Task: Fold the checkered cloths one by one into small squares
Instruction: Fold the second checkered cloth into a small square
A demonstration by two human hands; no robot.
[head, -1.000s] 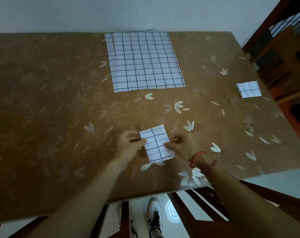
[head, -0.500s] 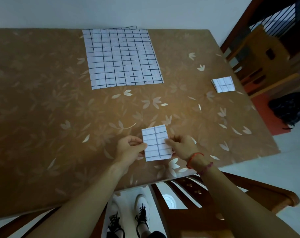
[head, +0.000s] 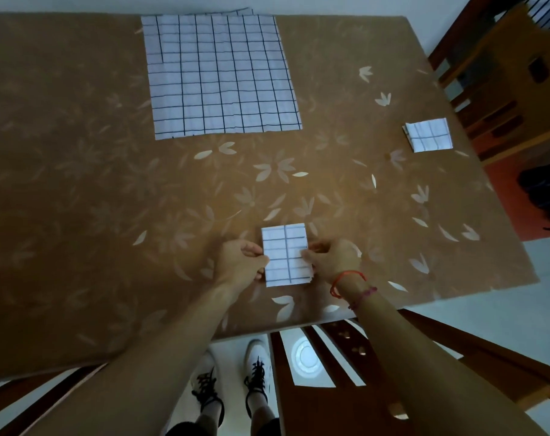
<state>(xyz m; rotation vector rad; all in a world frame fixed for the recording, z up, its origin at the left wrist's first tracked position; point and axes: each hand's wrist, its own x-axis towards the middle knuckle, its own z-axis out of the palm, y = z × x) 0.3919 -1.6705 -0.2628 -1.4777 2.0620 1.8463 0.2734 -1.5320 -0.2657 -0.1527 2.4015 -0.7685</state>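
Near the front edge of the table, a little right of centre, lies the small folded white cloth with dark grid lines (head: 285,253), a thick upright rectangle of several layers lying flat on the surface. The left hand (head: 240,262) pinches its left edge, thumb on top and fingers curled beneath and beside it. The right hand (head: 333,259) pinches the right edge in the same way, thumb tip on the top layer. A red string bracelet (head: 346,277) and a pinkish beaded one circle the right wrist.

Well apart, close to the table's right edge, sits a second folded checkered square (head: 429,135), its stacked layers showing along its left side. At the far edge, left of centre, a large unfolded checkered cloth (head: 220,73) is spread flat, with the corner of another cloth peeking from under its far side.

All three rest on a brown tablecloth with pale leaf and flower prints (head: 78,190). Below the near edge a dark wooden chair (head: 336,391) stands beside the person's white lace-up shoes (head: 257,363) on a pale floor. Another wooden chair (head: 506,77) stands beyond the table's far right corner.
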